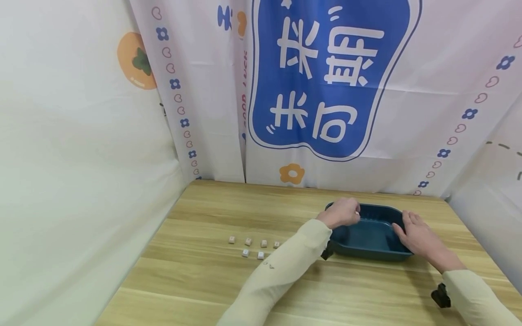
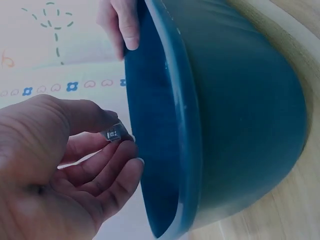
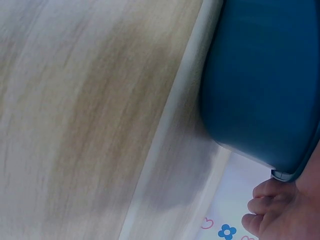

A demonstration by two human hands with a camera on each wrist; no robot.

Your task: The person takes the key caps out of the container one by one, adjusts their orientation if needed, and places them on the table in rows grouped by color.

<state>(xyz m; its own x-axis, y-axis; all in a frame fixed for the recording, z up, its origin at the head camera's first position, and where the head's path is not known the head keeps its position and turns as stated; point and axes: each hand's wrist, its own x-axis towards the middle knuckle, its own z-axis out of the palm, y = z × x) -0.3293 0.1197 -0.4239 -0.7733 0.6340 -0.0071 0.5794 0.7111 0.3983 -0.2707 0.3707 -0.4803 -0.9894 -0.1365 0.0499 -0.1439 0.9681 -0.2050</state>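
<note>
My left hand (image 1: 343, 212) is over the left part of a dark blue plastic basin (image 1: 369, 254). Between its thumb and fingers it pinches a small keycap (image 2: 115, 132), whose hollow underside with the stem socket shows in the left wrist view. The right hand (image 1: 417, 233) holds the basin's right rim, its thumb on the inner side and its fingers along the outside. Several pale keycaps (image 1: 248, 242) lie in two rows on the table to the left; the left sleeve may hide others. What lies in the basin's near left corner is hard to see.
The wood-grain table (image 1: 195, 280) meets a printed white curtain (image 1: 216, 158) at the back. White cloth walls (image 1: 81, 181) stand on both sides. The left forearm (image 1: 281, 267) crosses the table between the keycaps and the basin.
</note>
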